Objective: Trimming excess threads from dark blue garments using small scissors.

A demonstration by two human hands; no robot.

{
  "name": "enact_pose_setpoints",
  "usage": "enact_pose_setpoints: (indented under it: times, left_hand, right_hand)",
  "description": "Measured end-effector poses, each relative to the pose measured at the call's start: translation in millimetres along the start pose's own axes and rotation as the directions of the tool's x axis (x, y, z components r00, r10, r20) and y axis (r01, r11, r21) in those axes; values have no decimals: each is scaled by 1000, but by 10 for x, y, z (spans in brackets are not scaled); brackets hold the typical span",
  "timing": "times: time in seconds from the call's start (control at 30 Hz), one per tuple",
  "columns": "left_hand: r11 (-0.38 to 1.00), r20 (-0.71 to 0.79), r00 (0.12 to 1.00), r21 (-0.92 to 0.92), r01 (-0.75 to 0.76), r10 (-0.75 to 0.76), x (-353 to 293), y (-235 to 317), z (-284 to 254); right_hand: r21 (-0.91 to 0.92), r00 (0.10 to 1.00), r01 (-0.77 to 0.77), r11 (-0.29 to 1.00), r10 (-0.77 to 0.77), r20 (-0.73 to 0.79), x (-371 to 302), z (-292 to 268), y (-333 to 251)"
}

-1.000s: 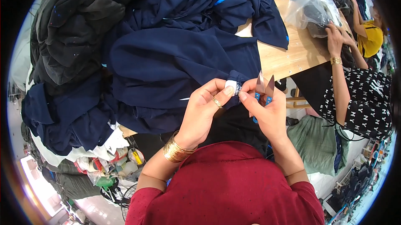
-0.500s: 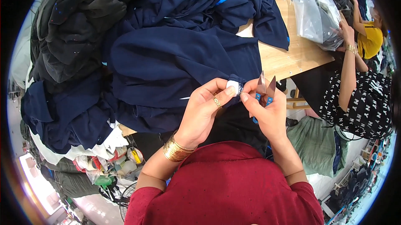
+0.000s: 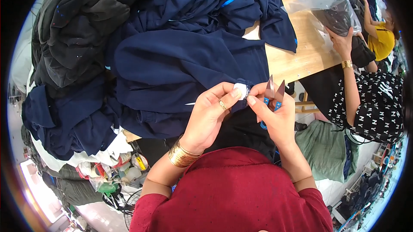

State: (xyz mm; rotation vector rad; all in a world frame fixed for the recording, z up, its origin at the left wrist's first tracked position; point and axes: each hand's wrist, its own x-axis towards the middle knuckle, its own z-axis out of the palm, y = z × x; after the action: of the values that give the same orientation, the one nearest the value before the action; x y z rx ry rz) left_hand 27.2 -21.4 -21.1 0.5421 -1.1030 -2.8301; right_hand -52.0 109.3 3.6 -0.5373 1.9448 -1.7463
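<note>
Between thumb and finger, my left hand (image 3: pixel 211 109) pinches the edge of a navy garment (image 3: pixel 185 70) where a small white label (image 3: pixel 241 91) sits on the seam. My right hand (image 3: pixel 275 113) meets it there, thumb and forefinger pinching the same seam edge. Tucked in that right hand is a pair of blue-handled scissors (image 3: pixel 274 96), blades apart and pointing away from me. The garment spreads from my fingers over the table. What the pinching fingertips cover is hidden.
Dark grey clothes (image 3: pixel 81 25) heap up at the left, beside more navy fabric. The wooden table (image 3: pixel 301 60) shows at the right. There a co-worker's hand (image 3: pixel 342 42) holds a clear bag (image 3: pixel 333 10) with something dark inside. A stool (image 3: pixel 306 106) stands below.
My hands stay nearly in place at the seam, and the white label shows slightly more. The co-worker has lifted the clear bag and shifted it leftward over the table.
</note>
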Motion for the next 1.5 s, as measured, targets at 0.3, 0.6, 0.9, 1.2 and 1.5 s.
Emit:
enact_pose_setpoints:
  times: [0.3,0.6,0.9,1.2,1.5]
  left_hand:
    - [1000,-34,999,7,2,-2,5,-3,3]
    - [999,-59,997,27,46,-45,-8,13,17]
    - [992,-24,997,109,-68,71,40,-15,-58]
    - [750,113,990,646,-139,86,6,210,-79]
    - [806,161,956,514,-293,245,-84,391,-144]
  right_hand:
    - [8,998,-64,998,63,25,-41,-70,3]
    - [17,1000,8,1000,-8,-5,-45,-37,23]
    - [30,994,-103,994,102,33,-27,-97,-44]
    - [-40,875,-235,971,229,426,118,-195,123]
    - [384,902,-355,852,204,380,120,-221,127]
